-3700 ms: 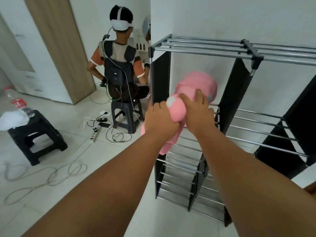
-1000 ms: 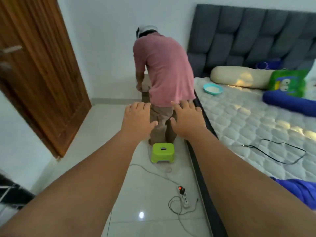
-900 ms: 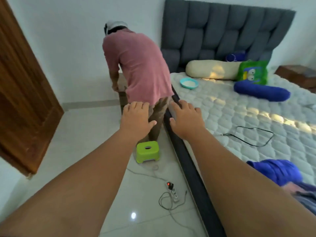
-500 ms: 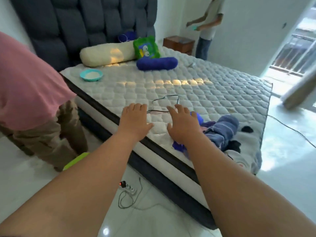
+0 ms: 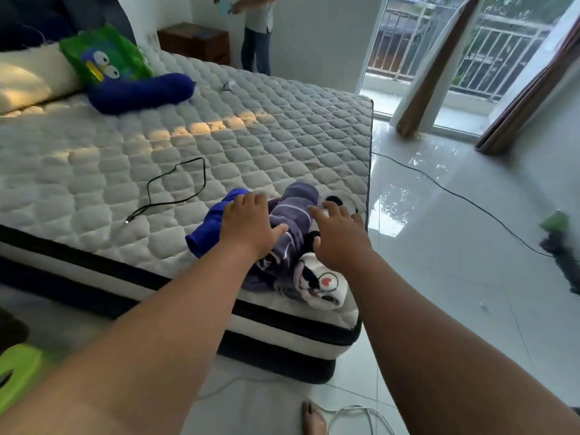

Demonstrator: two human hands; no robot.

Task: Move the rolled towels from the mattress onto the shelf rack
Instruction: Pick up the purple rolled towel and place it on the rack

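Both arms are reaching forward, palms down. The left hand (image 5: 248,226) is spreading straight fingers over the bright blue rolled towel (image 5: 205,229). The right hand (image 5: 340,238) is spreading likewise above the white panda-print towel (image 5: 324,285). Neither is gripping anything, and I cannot tell whether they are touching cloth. The grey-purple striped rolled towel (image 5: 293,211) is lying between them, making three towels bunched at the near corner of the white quilted mattress (image 5: 251,142). Farther on, one black cable (image 5: 175,186) is lying loose. Beyond it, one dark blue bolster (image 5: 141,92), one green cartoon pillow (image 5: 103,58) and one cream bolster (image 5: 28,76) are resting.

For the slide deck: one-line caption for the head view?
Left hand and right hand, both open, reach for towels piled at the mattress corner.
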